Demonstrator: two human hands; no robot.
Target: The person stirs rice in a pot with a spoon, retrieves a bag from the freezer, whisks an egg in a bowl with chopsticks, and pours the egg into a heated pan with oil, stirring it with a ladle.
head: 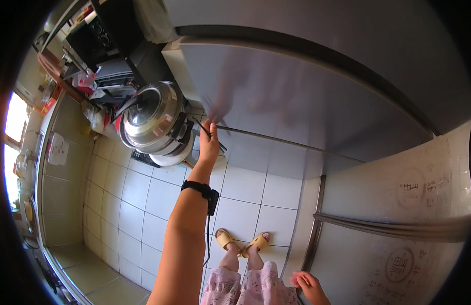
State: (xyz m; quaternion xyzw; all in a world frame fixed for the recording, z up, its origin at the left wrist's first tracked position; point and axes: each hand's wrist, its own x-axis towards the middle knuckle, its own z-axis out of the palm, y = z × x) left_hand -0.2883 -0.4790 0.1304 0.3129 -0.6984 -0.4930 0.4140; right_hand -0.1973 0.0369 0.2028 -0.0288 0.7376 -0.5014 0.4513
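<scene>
My left hand (pixel 209 144), at the end of my outstretched arm, is closed on thin dark sticks (pixel 222 146), perhaps chopsticks. The hand is beside a grey, glossy refrigerator door (pixel 266 95), which reflects it. Just left of the hand, a steel pot (pixel 155 118) with a domed, see-through lid (pixel 144 106) stands on a round white-topped stool (pixel 170 158). A black strap with a small box and cable circles my left forearm. My right hand (pixel 311 286) is low at the right, near my patterned skirt, its fingers loosely bent and apart, holding nothing visible.
A tiled counter side (pixel 62 198) runs along the left below bright windows. A black rack (pixel 117 68) with items stands at the upper left. Frosted sliding doors (pixel 357 198) are on the right. My feet, in yellow slippers (pixel 225 239), stand on white floor tiles (pixel 239 183).
</scene>
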